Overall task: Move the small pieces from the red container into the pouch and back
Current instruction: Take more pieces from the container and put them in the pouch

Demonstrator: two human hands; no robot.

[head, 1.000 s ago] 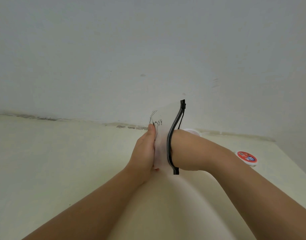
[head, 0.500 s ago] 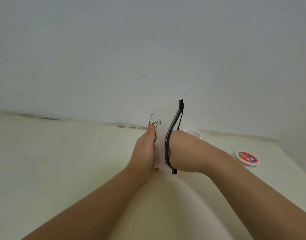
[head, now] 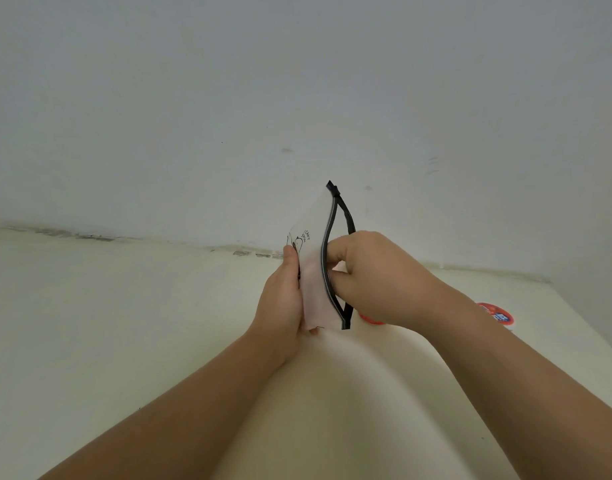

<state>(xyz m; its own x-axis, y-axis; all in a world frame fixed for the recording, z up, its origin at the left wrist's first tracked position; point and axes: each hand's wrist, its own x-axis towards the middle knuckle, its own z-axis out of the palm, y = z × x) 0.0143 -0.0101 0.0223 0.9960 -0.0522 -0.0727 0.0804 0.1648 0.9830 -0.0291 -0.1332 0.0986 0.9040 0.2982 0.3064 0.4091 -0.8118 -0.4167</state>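
My left hand (head: 280, 303) holds a frosted, see-through pouch (head: 315, 299) upright by its closed side. Its black zipper mouth gapes to the right. My right hand (head: 377, 275) is at that mouth with the fingertips bunched together just inside the zipper edge. I cannot see whether they pinch any small pieces. Only a sliver of the red container (head: 368, 319) peeks out under my right wrist, on the table. No pieces are visible inside the pouch or the container.
A round red-and-white lid (head: 496, 314) lies on the cream table (head: 124, 323) to the right, near the table's right edge. A pale wall rises right behind the table's back edge.
My right hand, which was sunk wrist-deep in the pouch, has drawn back out to the zipper mouth. The pouch and left hand stay in place.
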